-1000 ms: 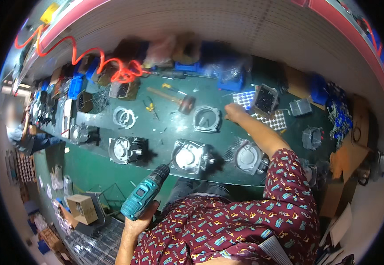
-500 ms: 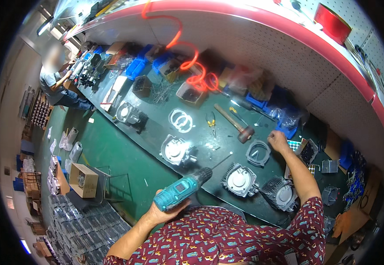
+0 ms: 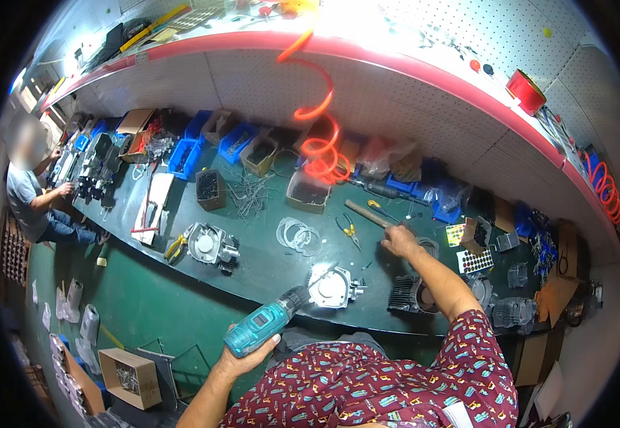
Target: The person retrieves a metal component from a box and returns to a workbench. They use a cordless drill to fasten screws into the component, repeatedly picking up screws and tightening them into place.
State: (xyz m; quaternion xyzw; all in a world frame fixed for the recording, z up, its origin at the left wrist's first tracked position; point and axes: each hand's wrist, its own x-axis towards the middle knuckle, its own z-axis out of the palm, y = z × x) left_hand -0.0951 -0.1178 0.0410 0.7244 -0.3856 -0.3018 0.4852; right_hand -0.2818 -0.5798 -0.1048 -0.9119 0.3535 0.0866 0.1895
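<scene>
My left hand (image 3: 235,362) is wrapped round the grip of a teal cordless drill (image 3: 258,327), whose long bit points away from me, over the near silver metal housing (image 3: 329,289). Whether the bit touches it I cannot tell. On the bench, my right hand (image 3: 397,241) is closed at the near end of a hammer with a wooden handle (image 3: 367,213); the fingers cover the hammer's head, so a hold on it cannot be made out. Yellow-handled pliers (image 3: 349,230) lie just left of that hand. Thin ring gaskets (image 3: 297,237) lie farther left.
Another housing (image 3: 210,245) stands on the left of the bench, and a finned one (image 3: 405,294) lies under my right forearm. Along the back are a carton of dark parts (image 3: 308,194) and blue bins (image 3: 183,158). A coiled orange hose (image 3: 322,148) hangs above. A co-worker (image 3: 35,189) stands far left.
My right hand has moved left from beside the blue bin to the hammer. The drill has shifted left and its bit now overlaps a housing. The whole view has turned.
</scene>
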